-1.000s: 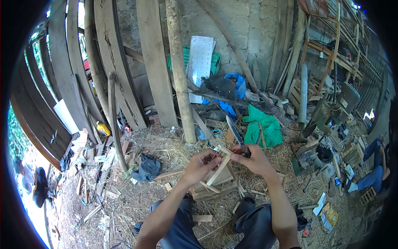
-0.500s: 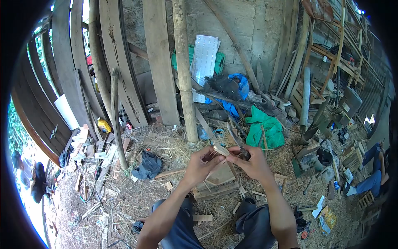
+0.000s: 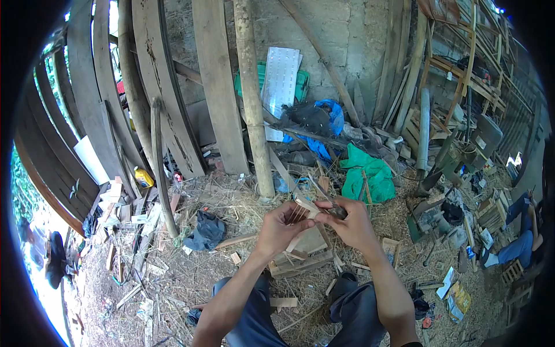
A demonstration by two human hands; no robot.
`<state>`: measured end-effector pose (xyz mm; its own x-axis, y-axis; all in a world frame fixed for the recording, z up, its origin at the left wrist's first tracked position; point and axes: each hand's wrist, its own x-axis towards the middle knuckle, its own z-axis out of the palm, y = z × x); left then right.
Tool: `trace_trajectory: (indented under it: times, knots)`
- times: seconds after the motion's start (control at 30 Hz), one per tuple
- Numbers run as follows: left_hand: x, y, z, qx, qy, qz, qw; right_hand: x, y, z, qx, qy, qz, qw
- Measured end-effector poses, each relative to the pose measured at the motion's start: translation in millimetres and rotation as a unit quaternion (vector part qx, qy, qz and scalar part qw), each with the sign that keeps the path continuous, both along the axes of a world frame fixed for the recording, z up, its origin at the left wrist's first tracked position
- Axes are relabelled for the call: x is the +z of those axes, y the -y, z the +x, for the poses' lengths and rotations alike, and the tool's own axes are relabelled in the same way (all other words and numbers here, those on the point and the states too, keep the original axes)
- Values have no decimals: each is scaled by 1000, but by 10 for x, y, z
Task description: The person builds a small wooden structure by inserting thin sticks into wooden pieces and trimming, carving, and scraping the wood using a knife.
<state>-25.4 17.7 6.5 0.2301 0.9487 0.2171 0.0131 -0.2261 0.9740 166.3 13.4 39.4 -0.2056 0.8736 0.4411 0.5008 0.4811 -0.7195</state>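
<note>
Betw. the fingertips of L hand (image 3: pixel 275 232) and R hand (image 3: pixel 354 224), a wood pc. (image 3: pixel 306 204) is pinched, turned since a sec ago; knife (image 3: pixel 321 189) is gripped by R fingers, blade nr. wood.

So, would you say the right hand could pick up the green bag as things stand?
Probably not: the right hand holds the knife and pinches the wood piece, so its grip looks taken, though the green bag seems near.

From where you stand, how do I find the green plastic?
Start at the grey wall, then look down, just past the right hand. The green plastic is the crumpled heap there, unlike the blue plastic farther back.
</note>
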Motion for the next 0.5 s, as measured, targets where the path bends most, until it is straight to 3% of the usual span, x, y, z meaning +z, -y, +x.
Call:
trace_trajectory:
  times: [0.1, 0.33, 0.4, 0.5]
  knots:
    - [41, 29, 35, 17, -9, 5, 1000, 134, 67, -29, -17, 12, -57, 998]
    - [-37, -12, 4, 31, -68, 20, 997, -26, 17, -27, -1, -32, -46, 998]
    - [-22, -44, -27, -43, 40, -18, 998, -52, 7, -33, -15, -2, -1, 1000]
    - [-55, -72, -98, -46, 25, -31, 998, 4, 50, -81, -16, -13, -75, 997]
